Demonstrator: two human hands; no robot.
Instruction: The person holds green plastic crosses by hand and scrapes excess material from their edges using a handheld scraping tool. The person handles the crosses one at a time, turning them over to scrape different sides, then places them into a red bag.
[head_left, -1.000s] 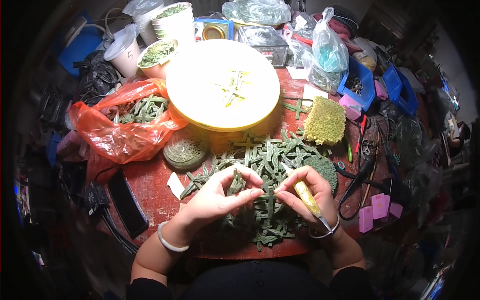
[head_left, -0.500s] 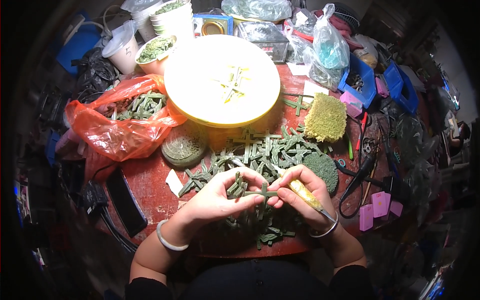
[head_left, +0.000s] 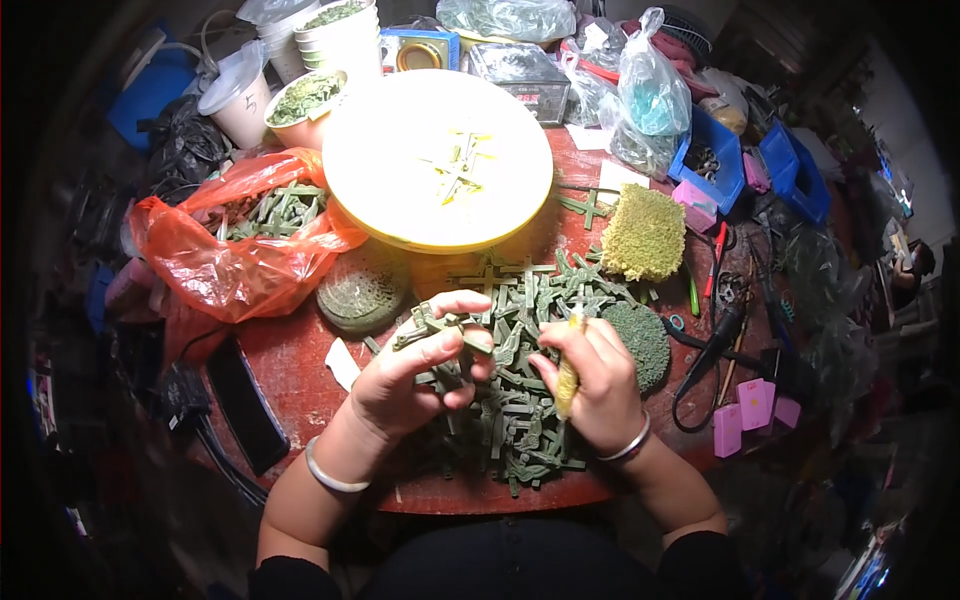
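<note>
My left hand (head_left: 392, 385) is curled around several small green cross-shaped pieces (head_left: 432, 328), which stick up between thumb and fingers. In my right hand (head_left: 603, 390) is a slim hand tool with a yellow handle (head_left: 568, 378), gripped near upright. Its tip points away from me; its exact kind is unclear. Both hands hover above a loose heap of green crosses and figure-like pieces (head_left: 520, 435), some gap between them. Beside my right hand lies a round dark-green textured pad (head_left: 640, 345).
A glowing round light plate (head_left: 400, 150) with crosses on it stands at the back. An orange plastic bag (head_left: 235, 275) of green pieces sits left, near a phone (head_left: 245, 405). A yellow sponge (head_left: 643, 232), blue bins (head_left: 712, 155) and pink blocks (head_left: 755, 402) are on the right.
My hands have moved apart. The cross held out between them is now in among the pieces in my left hand, and the tool in my right hand has swung more upright.
</note>
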